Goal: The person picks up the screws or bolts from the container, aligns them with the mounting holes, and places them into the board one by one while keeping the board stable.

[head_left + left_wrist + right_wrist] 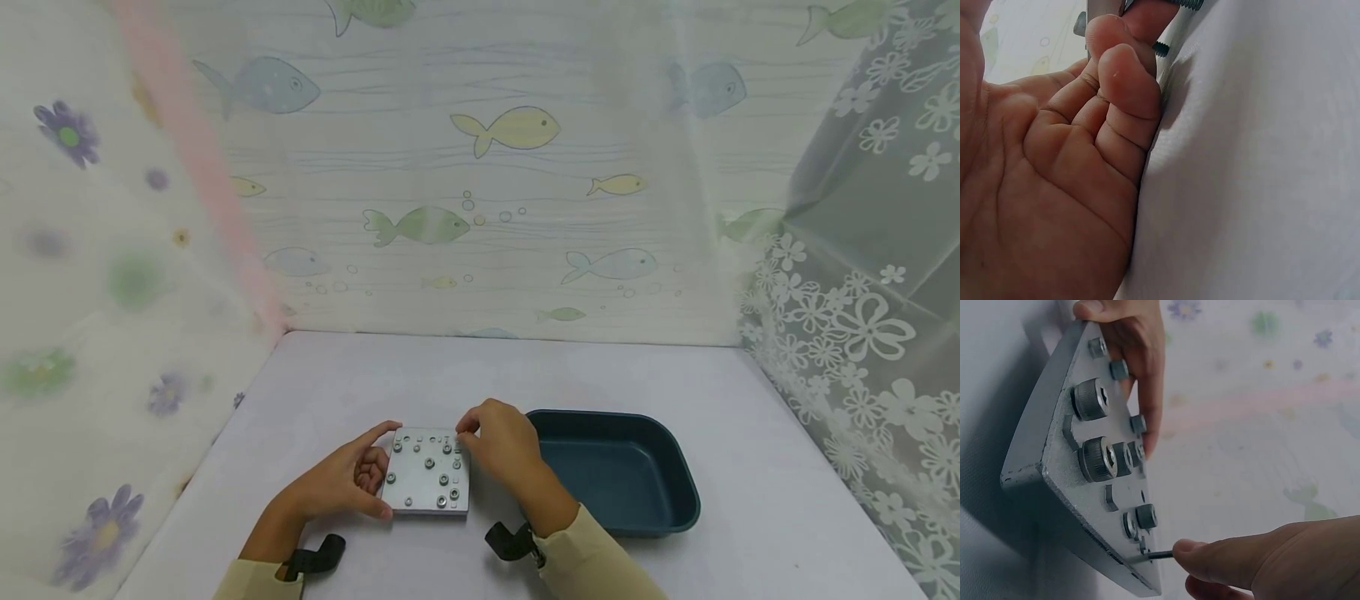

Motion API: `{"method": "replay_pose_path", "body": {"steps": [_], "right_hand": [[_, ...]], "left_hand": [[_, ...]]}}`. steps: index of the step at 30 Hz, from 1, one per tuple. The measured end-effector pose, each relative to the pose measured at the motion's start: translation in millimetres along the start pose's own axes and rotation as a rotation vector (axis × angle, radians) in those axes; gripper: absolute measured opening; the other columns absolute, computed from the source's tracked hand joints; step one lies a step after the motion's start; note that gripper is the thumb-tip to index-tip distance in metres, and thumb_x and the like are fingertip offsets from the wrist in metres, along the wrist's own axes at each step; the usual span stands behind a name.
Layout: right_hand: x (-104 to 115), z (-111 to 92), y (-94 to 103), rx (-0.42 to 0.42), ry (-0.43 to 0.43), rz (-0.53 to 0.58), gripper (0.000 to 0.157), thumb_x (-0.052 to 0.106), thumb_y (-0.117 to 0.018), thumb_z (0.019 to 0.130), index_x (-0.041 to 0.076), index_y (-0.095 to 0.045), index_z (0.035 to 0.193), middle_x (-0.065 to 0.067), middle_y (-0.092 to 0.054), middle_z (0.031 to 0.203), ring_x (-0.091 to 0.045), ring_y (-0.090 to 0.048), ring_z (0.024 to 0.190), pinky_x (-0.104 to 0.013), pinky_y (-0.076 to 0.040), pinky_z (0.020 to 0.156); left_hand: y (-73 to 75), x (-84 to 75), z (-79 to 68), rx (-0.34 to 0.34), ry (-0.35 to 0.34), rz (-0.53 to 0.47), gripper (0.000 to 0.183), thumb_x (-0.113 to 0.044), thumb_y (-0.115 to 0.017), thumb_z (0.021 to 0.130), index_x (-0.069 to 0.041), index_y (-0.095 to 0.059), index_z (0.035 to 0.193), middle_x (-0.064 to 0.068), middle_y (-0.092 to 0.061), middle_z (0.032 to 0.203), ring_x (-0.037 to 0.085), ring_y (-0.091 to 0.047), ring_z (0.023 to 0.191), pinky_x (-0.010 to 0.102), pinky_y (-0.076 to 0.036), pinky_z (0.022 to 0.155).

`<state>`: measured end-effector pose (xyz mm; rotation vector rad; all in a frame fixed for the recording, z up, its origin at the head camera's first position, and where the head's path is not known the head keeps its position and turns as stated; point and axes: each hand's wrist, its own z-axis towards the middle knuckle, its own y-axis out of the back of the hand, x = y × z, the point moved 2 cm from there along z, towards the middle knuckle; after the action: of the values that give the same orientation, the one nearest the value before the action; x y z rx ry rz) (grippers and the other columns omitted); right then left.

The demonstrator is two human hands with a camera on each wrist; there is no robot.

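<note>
A silver metal plate [415, 485] carries several socket-head screws [1099, 459] of different sizes, standing up from its face. My left hand [337, 479] holds the plate by its left side, thumb at the near corner and index finger at the far one. Its other fingers curl in beside the edge. At the far right corner my right hand [498, 442] pinches a thin metal pin [1161, 554] between thumb and finger, its tip right at the plate's face. Threaded screw ends [1161, 48] show past the fingertips in the left wrist view.
A dark blue rectangular tray [686, 475] stands just right of the plate, partly behind my right wrist. White cloth [360, 367] covers the table. A fish-patterned curtain [510, 250] hangs at the back, with flowered curtains on both sides.
</note>
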<state>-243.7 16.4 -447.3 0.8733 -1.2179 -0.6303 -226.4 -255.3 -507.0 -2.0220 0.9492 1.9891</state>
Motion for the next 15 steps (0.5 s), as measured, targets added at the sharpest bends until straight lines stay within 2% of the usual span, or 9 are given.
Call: {"method": "replay_pose_path", "body": {"steps": [9, 15], "right_hand": [[1.4, 2.2, -4.1, 0.013, -0.011, -0.092, 0.006, 0.024, -0.081, 0.090, 0.027, -0.083, 0.094, 0.011, -0.070, 0.092, -0.012, -0.064, 0.089, -0.033, -0.049, 0.075], [1.2, 3.0, -5.6, 0.029, 0.012, -0.149, 0.009, 0.025, -0.080, 0.090, 0.028, -0.084, 0.098, 0.011, -0.074, 0.091, -0.012, -0.062, 0.084, -0.031, -0.047, 0.071]], "left_hand": [[0.2, -0.3, 0.9, -0.004, -0.003, 0.000, 0.123, -0.010, -0.097, 0.066, -0.016, -0.023, 0.163, 0.012, -0.059, 0.093, 0.009, -0.053, 0.069, 0.022, -0.049, 0.061], [0.4, 1.5, 1.4, 0.000, -0.002, 0.003, 0.124, -0.010, -0.097, 0.066, -0.016, -0.022, 0.164, 0.010, -0.059, 0.093, 0.009, -0.053, 0.070, 0.022, -0.049, 0.061]]}}
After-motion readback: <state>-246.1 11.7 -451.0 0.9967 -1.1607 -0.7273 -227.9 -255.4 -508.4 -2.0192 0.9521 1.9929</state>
